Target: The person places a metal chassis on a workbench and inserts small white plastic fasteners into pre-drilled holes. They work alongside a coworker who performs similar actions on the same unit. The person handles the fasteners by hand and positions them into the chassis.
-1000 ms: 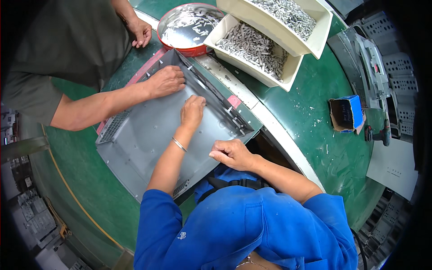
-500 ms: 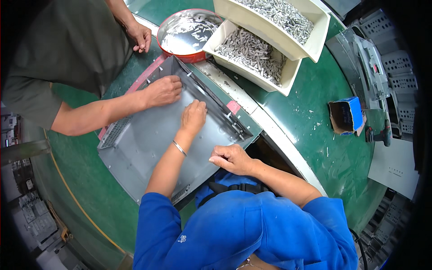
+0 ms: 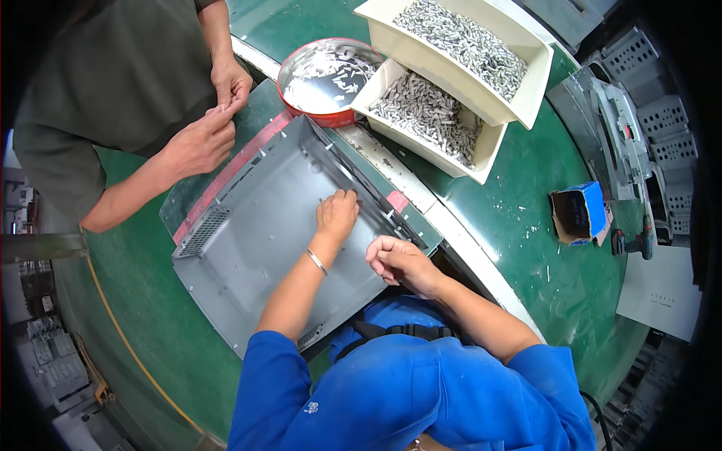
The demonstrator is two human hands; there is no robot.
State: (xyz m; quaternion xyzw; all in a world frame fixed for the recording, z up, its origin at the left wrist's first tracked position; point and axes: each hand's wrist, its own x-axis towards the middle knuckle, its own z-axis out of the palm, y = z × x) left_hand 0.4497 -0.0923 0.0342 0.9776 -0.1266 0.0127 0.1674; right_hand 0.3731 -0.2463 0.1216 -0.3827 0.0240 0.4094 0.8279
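A large grey plastic housing (image 3: 263,248) with low walls and vent grilles lies tilted across the bench edge in front of me. My left hand (image 3: 337,216), a metal bangle at its wrist, is closed at the inner side of the right wall, its fingertips pinched. Whatever sits in that pinch is hidden. Over the housing's near right corner hovers my right hand (image 3: 406,264), fingers curled in and thumb pressed to them; I cannot make out what they hold. Small white pieces stick up along the housing's rims.
A co-worker's hands (image 3: 218,120) meet above the far left edge. Beyond the housing stand a red-rimmed round tin (image 3: 331,119) of white pieces and two cream bins (image 3: 492,154) of small grey-white parts. At right are a blue carton (image 3: 594,203) and a power drill (image 3: 645,239).
The co-worker's hand has left the housing and joined their other hand. My left hand has shifted slightly right along the wall; my right hand has moved slightly right, its fingers turned more downward.
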